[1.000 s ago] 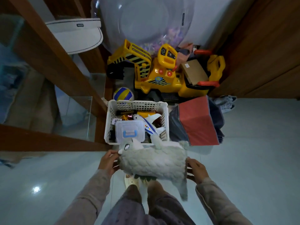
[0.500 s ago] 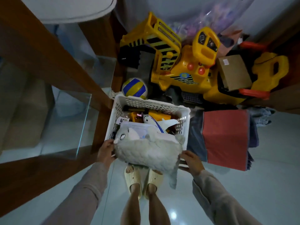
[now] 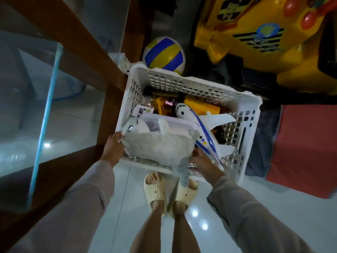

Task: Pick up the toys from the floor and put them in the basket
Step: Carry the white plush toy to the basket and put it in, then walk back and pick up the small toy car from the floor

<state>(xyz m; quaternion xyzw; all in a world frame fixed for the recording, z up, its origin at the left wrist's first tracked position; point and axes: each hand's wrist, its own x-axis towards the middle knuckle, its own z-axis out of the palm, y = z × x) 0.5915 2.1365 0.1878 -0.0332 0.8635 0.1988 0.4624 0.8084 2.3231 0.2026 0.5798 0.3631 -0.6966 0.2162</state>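
A grey plush animal (image 3: 158,145) lies across the near part of the white slotted basket (image 3: 184,83), on a clear lidded box. My left hand (image 3: 114,147) grips its head end and my right hand (image 3: 202,160) holds its rear end; its tail hangs over the basket's near rim. Inside the basket are a white and blue toy plane (image 3: 202,128) and yellow toys (image 3: 200,106).
A blue, yellow and white ball (image 3: 163,54) sits behind the basket. A big yellow ride-on digger (image 3: 264,39) fills the far right. A red fabric box (image 3: 306,145) stands to the right, a wooden and glass railing (image 3: 54,99) to the left. My feet in cream slippers (image 3: 169,193) stand below.
Both hands have carried the plush animal forward and down, from in front of the basket to lying in it. The camera has moved closer to the basket.
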